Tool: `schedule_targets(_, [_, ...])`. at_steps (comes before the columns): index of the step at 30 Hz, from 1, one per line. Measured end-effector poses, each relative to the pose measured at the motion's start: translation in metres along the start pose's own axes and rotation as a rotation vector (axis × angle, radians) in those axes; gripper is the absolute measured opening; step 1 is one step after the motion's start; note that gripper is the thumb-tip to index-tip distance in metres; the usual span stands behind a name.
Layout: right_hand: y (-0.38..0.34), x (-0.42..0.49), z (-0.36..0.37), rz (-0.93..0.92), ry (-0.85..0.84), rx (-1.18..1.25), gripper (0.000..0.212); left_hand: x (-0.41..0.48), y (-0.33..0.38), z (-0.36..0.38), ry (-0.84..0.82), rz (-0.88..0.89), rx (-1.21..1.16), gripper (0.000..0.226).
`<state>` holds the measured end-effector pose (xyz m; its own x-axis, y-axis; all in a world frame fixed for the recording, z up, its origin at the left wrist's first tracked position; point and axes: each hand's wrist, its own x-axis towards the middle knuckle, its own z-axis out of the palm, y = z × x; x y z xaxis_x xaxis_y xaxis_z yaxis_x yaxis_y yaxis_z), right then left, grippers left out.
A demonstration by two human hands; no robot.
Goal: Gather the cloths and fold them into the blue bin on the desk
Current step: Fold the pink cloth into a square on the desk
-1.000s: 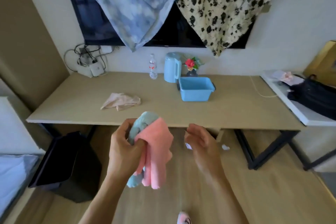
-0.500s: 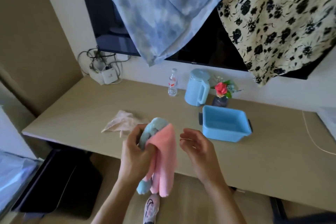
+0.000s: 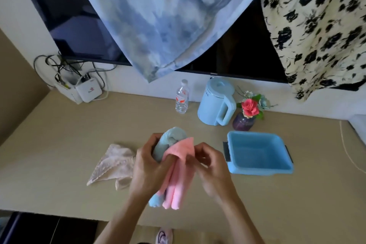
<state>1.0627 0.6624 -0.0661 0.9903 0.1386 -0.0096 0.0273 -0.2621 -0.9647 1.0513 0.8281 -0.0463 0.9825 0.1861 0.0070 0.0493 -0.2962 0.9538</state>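
Gripping a bundle of two cloths above the near middle of the tabletop (image 3: 59,134), the left hand (image 3: 147,166) is wrapped around a light blue cloth (image 3: 170,140) and a pink cloth (image 3: 178,164), both of which hang down from the fist. The right hand (image 3: 212,164) pinches the upper right corner of the pink cloth between thumb and fingertips, so both hands are closed on fabric. The lower ends of the two cloths dangle just over the tabletop's near part; whether they touch it cannot be told.

Left of the hands, a beige lacy cloth (image 3: 112,164) lies crumpled flat on the tabletop, partly hidden behind the left wrist. Right of the hands sits the blue bin (image 3: 257,154), with nothing visible inside it. Beyond the bin, along the far edge by the wall, stand a light blue kettle (image 3: 215,101), a small vase of flowers (image 3: 247,113) just to its right, and a clear water bottle (image 3: 182,97) to its left. In the far left corner sits a white box (image 3: 87,91) with tangled cables. Above, a blue mottled cloth (image 3: 168,16) and a cream cloth with black flowers (image 3: 316,25) hang draped over a dark screen (image 3: 237,51) on the wall.
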Motion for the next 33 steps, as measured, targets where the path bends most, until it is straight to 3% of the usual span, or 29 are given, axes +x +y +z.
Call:
schedule_targets(6, [-0.002, 0.042, 0.017, -0.025, -0.053, 0.039, 0.018, 0.035, -0.021, -0.023, 0.020, -0.016, 0.041, 0.033])
schedule_targets(11, [0.003, 0.063, 0.025, -0.005, -0.038, 0.111, 0.017, 0.062, -0.052, -0.059, -0.105, -0.040, 0.131, 0.051])
schedule_targets(18, [0.006, 0.063, 0.024, -0.005, -0.003, 0.118, 0.015, 0.100, -0.135, -0.088, -0.026, -0.204, 0.339, 0.030])
schedule_targets(20, [0.006, 0.061, 0.022, -0.001, -0.005, 0.135, 0.014, 0.099, -0.146, -0.088, -0.050, -0.257, 0.467, 0.039])
schedule_targets(22, [0.002, 0.058, 0.020, 0.002, -0.023, 0.165, 0.014, 0.096, -0.140, -0.080, -0.053, -0.123, 0.579, 0.065])
schedule_targets(23, [0.001, 0.058, 0.019, 0.011, -0.036, 0.181, 0.014, 0.093, -0.126, -0.074, -0.072, -0.048, 0.560, 0.067])
schedule_targets(25, [0.001, 0.056, 0.019, 0.033, -0.080, 0.206, 0.014, 0.084, -0.084, -0.056, -0.209, 0.074, 0.374, 0.053])
schedule_targets(28, [0.001, 0.051, 0.018, 0.009, -0.121, 0.143, 0.018, 0.073, -0.039, -0.025, -0.502, 0.118, 0.114, 0.032])
schedule_targets(30, [-0.002, 0.047, 0.013, -0.025, -0.097, 0.095, 0.022, 0.072, -0.029, -0.012, -0.538, 0.153, 0.071, 0.023])
schedule_targets(33, [-0.005, 0.045, 0.001, -0.082, -0.017, -0.059, 0.024, 0.078, -0.025, -0.007, -0.456, 0.212, 0.113, 0.019])
